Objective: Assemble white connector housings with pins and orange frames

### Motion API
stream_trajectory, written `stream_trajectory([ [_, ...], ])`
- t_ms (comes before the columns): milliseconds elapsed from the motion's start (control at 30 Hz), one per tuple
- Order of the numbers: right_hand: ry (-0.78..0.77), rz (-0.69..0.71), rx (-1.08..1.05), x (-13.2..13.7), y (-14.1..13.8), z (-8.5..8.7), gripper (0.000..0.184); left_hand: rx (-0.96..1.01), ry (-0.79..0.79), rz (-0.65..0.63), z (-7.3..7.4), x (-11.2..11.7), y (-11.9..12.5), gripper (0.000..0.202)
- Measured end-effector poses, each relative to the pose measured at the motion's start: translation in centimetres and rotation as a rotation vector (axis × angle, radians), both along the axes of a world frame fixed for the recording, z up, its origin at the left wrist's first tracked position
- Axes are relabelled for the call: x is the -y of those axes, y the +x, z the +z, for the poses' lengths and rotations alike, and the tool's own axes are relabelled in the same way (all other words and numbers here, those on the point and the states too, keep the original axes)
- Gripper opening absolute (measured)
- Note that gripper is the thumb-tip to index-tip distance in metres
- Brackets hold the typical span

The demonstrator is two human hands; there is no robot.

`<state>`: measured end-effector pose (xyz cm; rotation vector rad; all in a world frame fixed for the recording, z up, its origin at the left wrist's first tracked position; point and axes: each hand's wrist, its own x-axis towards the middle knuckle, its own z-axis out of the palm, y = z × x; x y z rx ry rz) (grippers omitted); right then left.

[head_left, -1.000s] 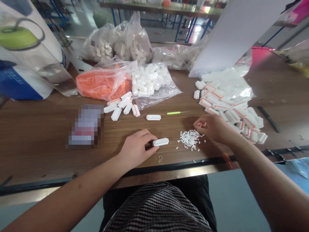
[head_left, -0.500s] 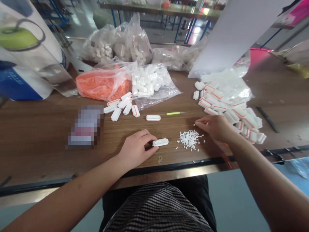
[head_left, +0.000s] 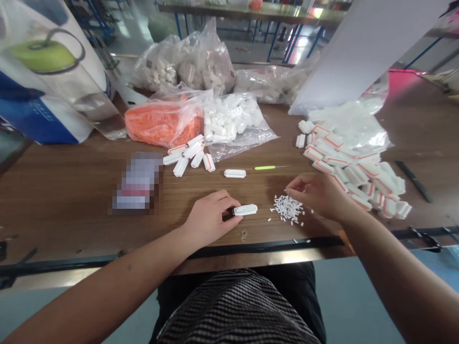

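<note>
— Thing in hand?
— White connector block (head_left: 245,209), flat on the worktop (head_left: 71,210), close to the near edge, about centre. Pocketed face turned up and toward the camera.

— Grip on it?
— Left hand (head_left: 210,220) at nine o'clock of the block, thumb and forefinger closed on its left end. Remaining fingers curled down onto the wood.

— Other hand?
— Right hand (head_left: 319,195) at two o'clock of the block, well apart from it. Thumb and forefinger tips drawn together just over the pile of tiny white pins (head_left: 288,209). Pin between them or not: cannot tell.

— And that pile?
— At three o'clock of the block, near but not touching. A few strays scattered around.

— Farther out?
— At twelve o'clock, a second white block (head_left: 234,173), lying alone. Just at its three o'clock, a thin pick with a green handle (head_left: 267,167). At eleven o'clock, a small cluster of white housings with orange trim (head_left: 189,156). Beyond those, a clear bag of orange parts (head_left: 161,123) and, touching it at three o'clock, a clear bag of white parts (head_left: 229,119).

— Right side?
— Behind the right hand, at two o'clock, a big heap of orange-trimmed housings (head_left: 355,162), spilling from clear plastic. At the heap's three o'clock, a black tool (head_left: 413,174). Off at nine to ten o'clock of the block, a blurred patch (head_left: 136,184).
</note>
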<state>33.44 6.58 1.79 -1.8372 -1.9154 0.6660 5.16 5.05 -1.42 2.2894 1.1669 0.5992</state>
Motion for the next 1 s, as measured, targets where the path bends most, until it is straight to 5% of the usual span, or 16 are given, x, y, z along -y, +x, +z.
stream_trajectory([
  [133, 0.064, 0.29, -0.105, 1.6, -5.0, 1.1, 0.013, -0.012, -0.012, 0.017, -0.1, 0.1, 0.0, 0.012],
  [267, 0.114, 0.421, -0.038, 1.6, -7.3, 0.8, 0.012, -0.004, -0.004, 0.001, 0.0, 0.1, 0.0, 0.011],
  [533, 0.136, 0.495, 0.077, 1.1, -7.8, 0.5, 0.013, -0.006, 0.013, 0.006, -0.1, 0.3, 0.0, 0.011],
  [1000, 0.425, 0.599, 0.388, 2.7, -7.7, 0.4, 0.025, -0.008, 0.008, 0.011, 0.0, 0.2, 0.1, 0.011],
])
